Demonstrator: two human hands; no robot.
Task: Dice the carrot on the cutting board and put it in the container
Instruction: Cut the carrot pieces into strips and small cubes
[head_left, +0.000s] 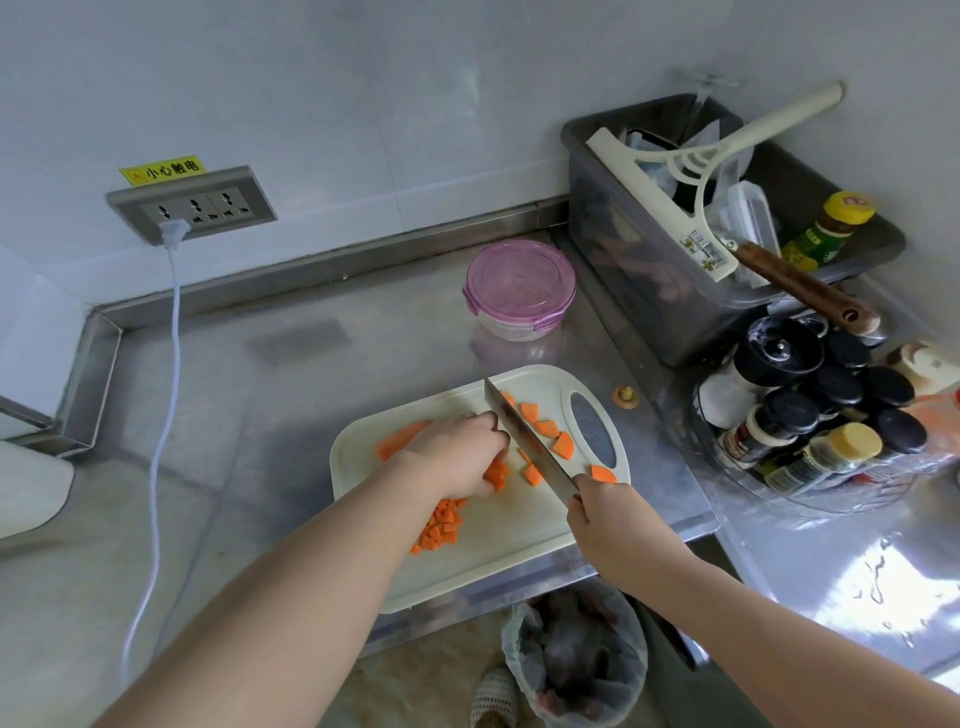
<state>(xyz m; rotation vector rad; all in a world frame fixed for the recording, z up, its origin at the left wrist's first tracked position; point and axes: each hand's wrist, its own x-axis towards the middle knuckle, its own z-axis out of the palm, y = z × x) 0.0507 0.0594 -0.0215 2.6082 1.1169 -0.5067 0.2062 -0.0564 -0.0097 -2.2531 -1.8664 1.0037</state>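
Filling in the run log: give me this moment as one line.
stage: dicing | left hand steadies carrot | right hand holds knife | diced pile on cutting board | container lidded

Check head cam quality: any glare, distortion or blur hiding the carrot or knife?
Head view: wide-angle bending of the wall edges and both forearms; bright glare on the wet steel counter at lower right; soft overall, no hard shadows. Knife and diced carrot stay readable; left hand covers the piece being cut.
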